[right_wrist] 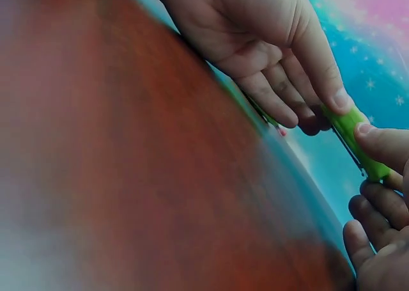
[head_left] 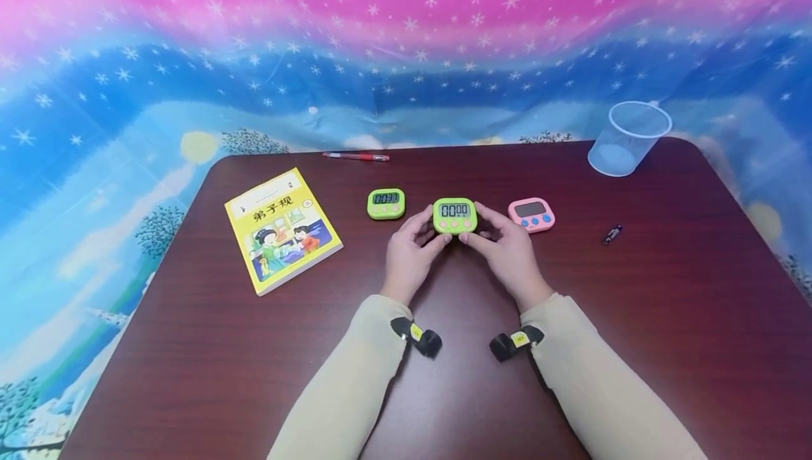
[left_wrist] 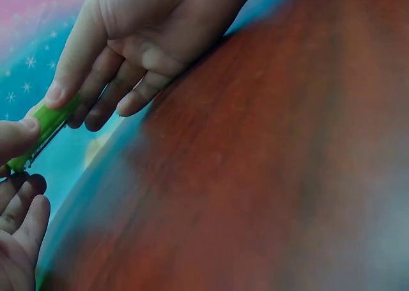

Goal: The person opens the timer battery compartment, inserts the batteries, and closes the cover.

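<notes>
Our fingers (head_left: 423, 229) curl round the green timer (head_left: 454, 215) from both sides: the left hand (head_left: 411, 252) pinches its left edge, thumb on top, and the right hand (head_left: 507, 249) pinches its right edge the same way. The timer sits between the hands near the middle of the table (head_left: 666, 305), its display facing up toward us. We judge it light, rigid plastic with smooth, slightly slippery sides, best held by the edges so the screen and buttons stay free. Just to its left lies a second green timer (head_left: 385, 203), to its right a pink timer (head_left: 531, 215). Further out we see a yellow book (head_left: 282, 230), a red pen (head_left: 356, 156), a clear cup (head_left: 628, 139) and a small dark object (head_left: 612, 234)
</notes>
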Available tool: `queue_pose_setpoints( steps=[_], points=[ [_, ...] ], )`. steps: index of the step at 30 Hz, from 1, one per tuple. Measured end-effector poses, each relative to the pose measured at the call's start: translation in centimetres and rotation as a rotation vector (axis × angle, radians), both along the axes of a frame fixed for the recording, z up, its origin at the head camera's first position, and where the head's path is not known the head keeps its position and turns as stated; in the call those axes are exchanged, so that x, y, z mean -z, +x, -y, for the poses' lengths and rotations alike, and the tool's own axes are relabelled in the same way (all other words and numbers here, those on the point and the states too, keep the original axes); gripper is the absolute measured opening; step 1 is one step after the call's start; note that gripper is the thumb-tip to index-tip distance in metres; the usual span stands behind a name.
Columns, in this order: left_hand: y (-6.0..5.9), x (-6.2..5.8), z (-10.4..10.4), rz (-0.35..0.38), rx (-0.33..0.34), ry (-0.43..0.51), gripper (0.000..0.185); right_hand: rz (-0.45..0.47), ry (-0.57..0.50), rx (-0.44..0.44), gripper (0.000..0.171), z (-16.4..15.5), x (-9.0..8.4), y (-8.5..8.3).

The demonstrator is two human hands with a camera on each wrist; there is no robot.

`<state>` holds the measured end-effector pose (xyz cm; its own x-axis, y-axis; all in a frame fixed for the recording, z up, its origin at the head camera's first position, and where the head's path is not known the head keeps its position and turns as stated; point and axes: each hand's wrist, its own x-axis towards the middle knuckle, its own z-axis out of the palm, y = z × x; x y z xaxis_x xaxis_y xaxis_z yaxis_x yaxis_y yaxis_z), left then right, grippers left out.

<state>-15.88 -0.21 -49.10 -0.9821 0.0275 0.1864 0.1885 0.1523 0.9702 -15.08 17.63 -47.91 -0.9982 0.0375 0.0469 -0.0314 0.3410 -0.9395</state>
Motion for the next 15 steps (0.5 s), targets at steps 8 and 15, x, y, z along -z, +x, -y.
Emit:
queue_pose_setpoints(
  steps=[8,15],
  points=[
    [-1.6,-0.1,-1.0,0.057,-0.114,-0.062,0.056,0.029,-0.030,-0.007,0.063,0.6,0.2,-2.4],
    [-2.9,-0.1,-1.8,0.072,-0.171,-0.242,0.055,0.060,0.000,0.019,0.062,0.6,0.0,-3.9]
  ],
)
